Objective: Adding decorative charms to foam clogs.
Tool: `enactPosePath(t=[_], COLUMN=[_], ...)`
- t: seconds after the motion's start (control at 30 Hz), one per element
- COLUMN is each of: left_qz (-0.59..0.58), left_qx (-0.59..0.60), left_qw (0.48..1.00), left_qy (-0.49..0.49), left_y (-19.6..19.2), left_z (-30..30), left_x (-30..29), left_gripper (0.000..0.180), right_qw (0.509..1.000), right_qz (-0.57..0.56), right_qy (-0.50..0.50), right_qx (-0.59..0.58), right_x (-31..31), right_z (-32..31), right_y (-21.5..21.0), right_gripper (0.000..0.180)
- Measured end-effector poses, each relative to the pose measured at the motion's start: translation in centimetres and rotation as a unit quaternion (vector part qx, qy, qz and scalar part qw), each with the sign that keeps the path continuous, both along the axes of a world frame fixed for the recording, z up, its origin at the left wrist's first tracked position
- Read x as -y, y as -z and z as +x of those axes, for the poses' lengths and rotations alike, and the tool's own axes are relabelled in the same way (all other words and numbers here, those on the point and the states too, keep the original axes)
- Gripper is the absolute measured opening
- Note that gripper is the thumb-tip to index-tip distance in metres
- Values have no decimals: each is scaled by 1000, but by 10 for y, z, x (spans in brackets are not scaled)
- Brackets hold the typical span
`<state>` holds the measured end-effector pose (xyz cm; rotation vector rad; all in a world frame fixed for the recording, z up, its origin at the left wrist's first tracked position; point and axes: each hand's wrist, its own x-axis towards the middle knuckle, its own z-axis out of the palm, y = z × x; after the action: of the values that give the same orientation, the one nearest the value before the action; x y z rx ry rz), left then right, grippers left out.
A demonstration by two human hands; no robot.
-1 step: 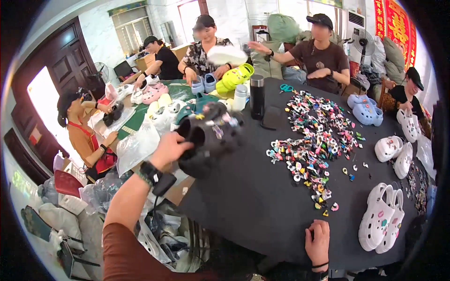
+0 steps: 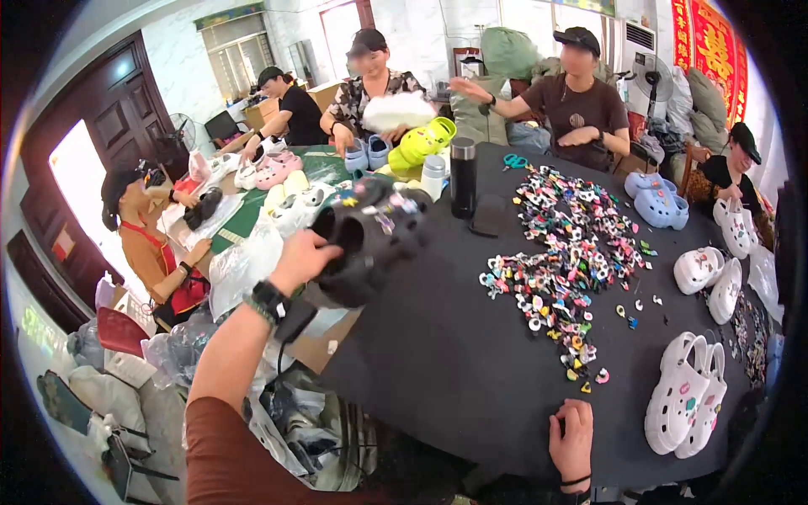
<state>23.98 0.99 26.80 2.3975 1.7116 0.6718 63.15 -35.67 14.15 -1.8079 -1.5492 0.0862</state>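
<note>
My left hand (image 2: 301,257) is raised over the table's left edge and grips a pair of black clogs (image 2: 370,236) decorated with small coloured charms. My right hand (image 2: 574,436) rests flat on the black tablecloth (image 2: 454,353) near the front edge, holding nothing, fingers loosely curled. A wide heap of small coloured shoe charms (image 2: 564,252) spreads across the middle of the table, well ahead of my right hand. A pair of white clogs (image 2: 686,396) with charms lies to the right of that hand.
More white clogs (image 2: 711,273) and pale blue clogs (image 2: 656,194) lie at the right. A dark flask (image 2: 463,177), a phone (image 2: 491,220) and a yellow-green clog (image 2: 421,141) stand at the far side. Several people sit around the table. Plastic bags (image 2: 244,265) pile up at left.
</note>
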Motion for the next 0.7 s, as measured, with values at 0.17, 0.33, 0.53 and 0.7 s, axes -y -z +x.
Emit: enactPosePath(t=[0.17, 0.33, 0.53, 0.7], left_qz=[49, 252, 118, 107], left_qx=[27, 131, 113, 132], left_qw=[979, 931, 985, 975], left_qy=[-197, -228, -52, -142], left_y=[-15, -7, 88, 112], left_z=[-11, -22, -4, -9], left_x=[-119, -211, -240, -228], left_gripper=[38, 36, 66, 85], right_qw=[1000, 999, 999, 999], right_qz=[-13, -11, -18, -15], right_qy=[23, -4, 6, -6], right_qx=[-2, 43, 42, 37], right_x=[1, -8, -11, -11], right_z=[2, 2, 3, 1], right_y=[7, -13, -17, -21], right_gripper=[19, 14, 14, 15])
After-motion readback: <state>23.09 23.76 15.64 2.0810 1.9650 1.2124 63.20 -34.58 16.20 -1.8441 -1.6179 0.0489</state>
